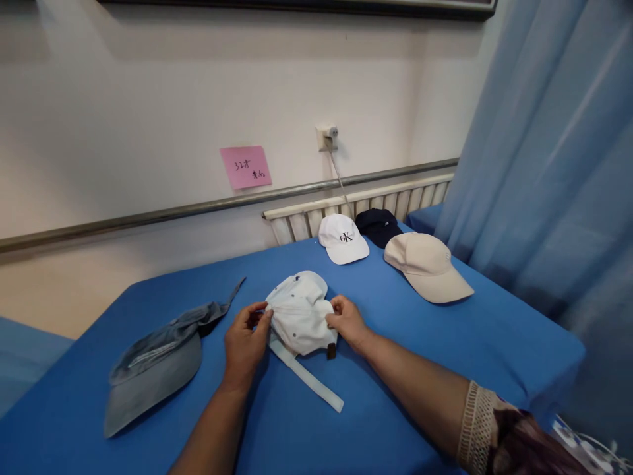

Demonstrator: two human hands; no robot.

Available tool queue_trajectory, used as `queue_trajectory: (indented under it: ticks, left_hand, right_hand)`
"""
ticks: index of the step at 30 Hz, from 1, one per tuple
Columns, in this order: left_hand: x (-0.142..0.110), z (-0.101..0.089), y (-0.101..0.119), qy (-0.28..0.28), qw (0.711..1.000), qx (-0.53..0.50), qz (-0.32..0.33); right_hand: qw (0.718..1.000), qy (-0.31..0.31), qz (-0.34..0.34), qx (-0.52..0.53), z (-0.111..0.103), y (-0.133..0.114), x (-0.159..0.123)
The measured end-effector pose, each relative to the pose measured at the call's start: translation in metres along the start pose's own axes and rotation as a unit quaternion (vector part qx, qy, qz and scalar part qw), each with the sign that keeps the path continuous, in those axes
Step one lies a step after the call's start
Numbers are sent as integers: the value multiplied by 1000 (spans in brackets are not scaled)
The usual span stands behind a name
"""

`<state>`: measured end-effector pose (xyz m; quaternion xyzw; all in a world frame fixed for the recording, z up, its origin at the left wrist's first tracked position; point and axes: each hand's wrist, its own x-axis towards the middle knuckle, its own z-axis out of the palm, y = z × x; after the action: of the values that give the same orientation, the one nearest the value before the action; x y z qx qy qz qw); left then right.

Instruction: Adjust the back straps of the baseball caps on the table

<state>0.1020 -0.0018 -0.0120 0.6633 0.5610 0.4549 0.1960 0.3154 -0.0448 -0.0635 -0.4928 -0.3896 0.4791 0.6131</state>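
Note:
A pale, nearly white baseball cap [299, 310] lies on the blue-covered table with its brim pointing away from me. Its back strap [316, 386] hangs undone toward me, and a small brown buckle tab [331, 351] shows at the right of the opening. My left hand [247, 340] pinches the cap's left edge between thumb and fingers. On the opposite side my right hand [349, 321] grips the right edge the same way. Left of my left hand rests a grey-blue cap [158, 363], flattened, with its strap sticking out to the upper right.
Farther back sit a white cap with black letters [343, 239], a dark navy cap [380, 226] and a beige cap [428, 266]. Behind the blue table cover [390, 382] are a radiator [306, 224] and a wall rail [198, 210]. A blue curtain [544, 165] hangs at the right.

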Motion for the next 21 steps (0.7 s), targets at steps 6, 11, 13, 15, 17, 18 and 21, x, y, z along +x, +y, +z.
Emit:
queue_trajectory:
  ticks: [6, 11, 13, 15, 17, 18, 21]
  left_hand:
    - [-1, 5, -2, -37, 999, 16, -2]
    - [-5, 10, 2, -66, 998, 11, -5]
    - [-7, 12, 3, -80, 997, 9, -4]
    - [-9, 13, 3, -90, 996, 7, 4]
    - [-10, 14, 3, -94, 995, 11, 14]
    - [-11, 15, 3, -93, 995, 13, 18]
    - [-10, 14, 1, -73, 997, 18, 18]
  right_hand:
    - [994, 65, -63, -69, -5, 10, 8]
    - [999, 25, -30, 14, -8, 21, 17]
    - [997, 36, -65, -10, -11, 24, 22]
    - [994, 62, -81, -38, -14, 27, 27]
    - [992, 84, -78, -56, -18, 29, 31]
    - [991, 91, -74, -58, -19, 30, 32]
    - [990, 112, -61, -57, -21, 32, 36]
